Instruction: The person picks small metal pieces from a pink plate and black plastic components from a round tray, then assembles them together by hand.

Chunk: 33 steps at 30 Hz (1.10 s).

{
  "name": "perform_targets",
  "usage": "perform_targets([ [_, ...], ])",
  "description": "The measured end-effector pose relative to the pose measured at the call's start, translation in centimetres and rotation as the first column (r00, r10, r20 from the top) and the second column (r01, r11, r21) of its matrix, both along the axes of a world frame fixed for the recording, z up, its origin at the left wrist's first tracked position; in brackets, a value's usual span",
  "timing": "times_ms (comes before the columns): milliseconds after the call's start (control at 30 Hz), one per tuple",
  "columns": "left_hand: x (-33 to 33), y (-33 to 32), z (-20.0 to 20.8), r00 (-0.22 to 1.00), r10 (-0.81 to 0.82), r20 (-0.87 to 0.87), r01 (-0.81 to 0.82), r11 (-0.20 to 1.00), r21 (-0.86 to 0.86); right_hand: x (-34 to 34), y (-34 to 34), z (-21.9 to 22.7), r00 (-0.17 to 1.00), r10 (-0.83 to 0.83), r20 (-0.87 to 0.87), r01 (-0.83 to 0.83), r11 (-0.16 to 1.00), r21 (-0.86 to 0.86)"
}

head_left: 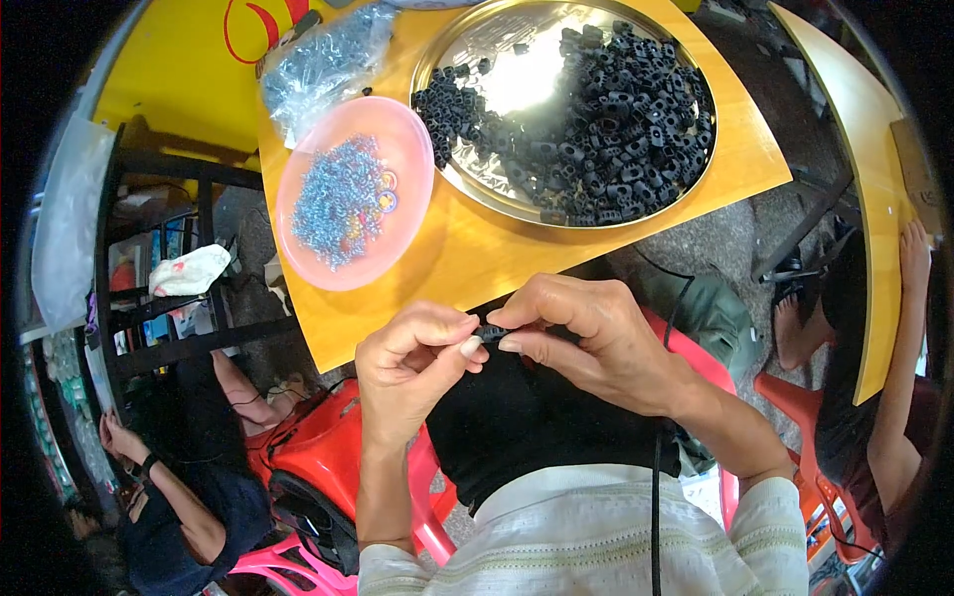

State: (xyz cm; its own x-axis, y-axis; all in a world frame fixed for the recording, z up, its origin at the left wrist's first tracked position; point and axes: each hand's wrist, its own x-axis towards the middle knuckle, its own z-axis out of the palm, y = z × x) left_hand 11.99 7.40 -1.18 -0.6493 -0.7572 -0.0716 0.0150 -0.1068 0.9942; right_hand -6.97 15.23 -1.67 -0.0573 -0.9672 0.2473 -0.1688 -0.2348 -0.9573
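Observation:
My left hand point(409, 370) and my right hand point(586, 338) meet just below the near edge of the yellow table point(467, 260). Both pinch one small black plastic piece point(490, 333) between their fingertips. Most of that piece is hidden by my fingers. Beyond my hands on the table stands a round metal tray point(497, 184) heaped with several black plastic pieces point(606, 119). To its left sits a pink plate point(402, 159) holding a pile of small metal springs point(338, 199).
A clear plastic bag of springs point(323, 60) lies at the table's far left. A person in dark clothes sits at lower left point(189, 467), another person at the right by a second yellow table point(879, 179). Red and pink plastic chairs point(328, 447) stand below me.

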Motion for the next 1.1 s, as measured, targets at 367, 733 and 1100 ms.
perform_targets([
  [367, -0.4, 0.2, -0.1, 1.000, 0.001, 0.020, -0.002, 0.997, 0.077, 0.5, -0.2, -1.2, 0.983, -0.021, 0.184, -0.011, 0.985, 0.170],
  [733, -0.4, 0.4, -0.1, 0.995, 0.076, -0.066, -0.062, 0.979, 0.194, 0.4, 0.1, -0.6, 0.938, -0.008, 0.346, -0.082, 0.966, 0.246],
  [1100, 0.5, 0.1, -1.4, 0.952, 0.006, -0.307, 0.189, 0.776, 0.601, 0.1, 0.3, 0.5, 0.935, 0.122, 0.332, -0.173, 0.976, 0.129],
])
